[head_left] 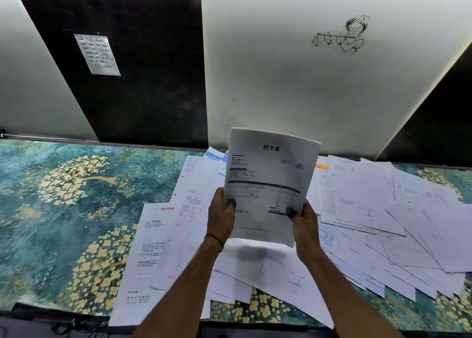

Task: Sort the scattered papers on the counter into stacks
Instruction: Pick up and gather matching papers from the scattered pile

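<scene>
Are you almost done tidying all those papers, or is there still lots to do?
Not nearly done. No finished stack shows anywhere on the counter yet. In hand: the left hand and right hand hold up a small bundle of sheets with a bold printed heading. Left to do: the scattered papers cover the middle and right of the counter, overlapping at all angles.

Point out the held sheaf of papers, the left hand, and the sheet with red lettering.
held sheaf of papers (270,174), head view, printed face.
left hand (221,216), head view, back of hand.
sheet with red lettering (150,235), head view, upper text block.
</scene>
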